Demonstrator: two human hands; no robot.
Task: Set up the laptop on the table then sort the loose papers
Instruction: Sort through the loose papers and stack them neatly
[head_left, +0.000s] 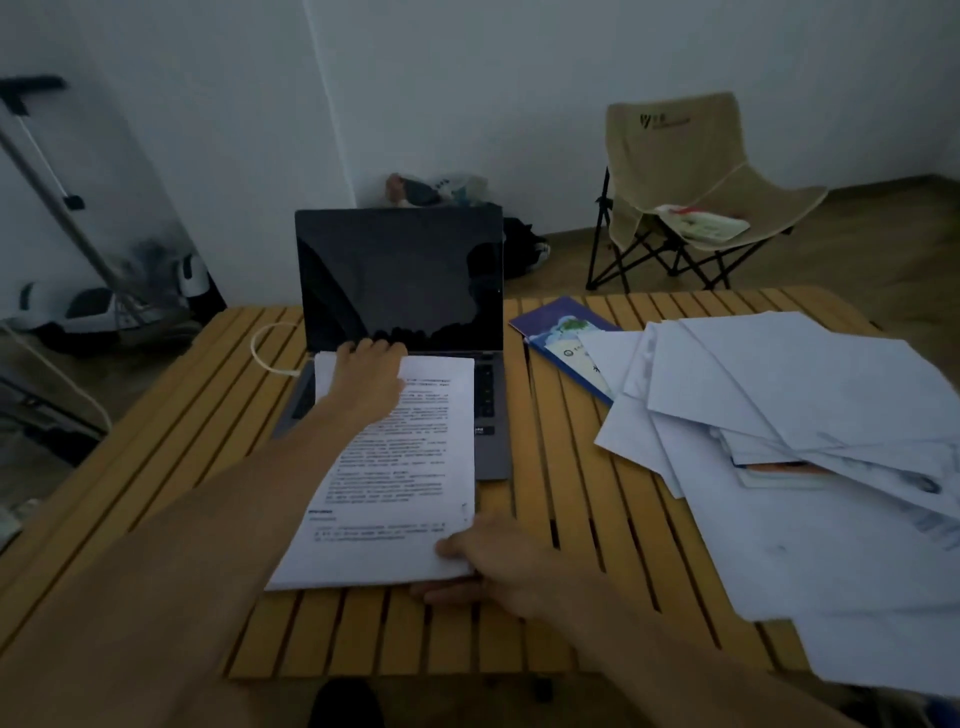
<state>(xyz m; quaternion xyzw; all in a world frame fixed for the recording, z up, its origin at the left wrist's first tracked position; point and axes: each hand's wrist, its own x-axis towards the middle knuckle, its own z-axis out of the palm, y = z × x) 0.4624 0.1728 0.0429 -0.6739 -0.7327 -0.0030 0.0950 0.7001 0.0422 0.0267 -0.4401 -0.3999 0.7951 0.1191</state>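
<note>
Dim room, white walls, wood floor; a beige folding chair (691, 176) stands behind the slatted yellow table (561, 467), and a wheeled trolley (57, 197) leans at far left.

On the table the laptop (400, 280) sits open w/ a dark screen, lid upright, a white cable (270, 348) looped at its left side. A printed stack (395, 467) lies over the keyboard and hangs forward onto the slats. The left hand (369, 374) lies on the stack's far end, fingers reaching over the top edge near the hinge; whether they curl under the paper I can't tell. The right hand (493, 556) pinches the stack's near-right corner, thumb on top, fingers below.

Handling, as I judge it: sheets are light, floppy, slick against each other, so they will fan or slide if lifted by one corner. Better to hold at two opposite ends, as now, and square edges against the table. The laptop is stiff but fragile at screen and hinge; take it by the base, not the lid.

The loose papers (810, 447) sprawl at right, mostly blank white sheets overlapping at angles, w/ a blue booklet (561, 332) partly tucked under their far-left edge. Sorting looks barely begun.
</note>
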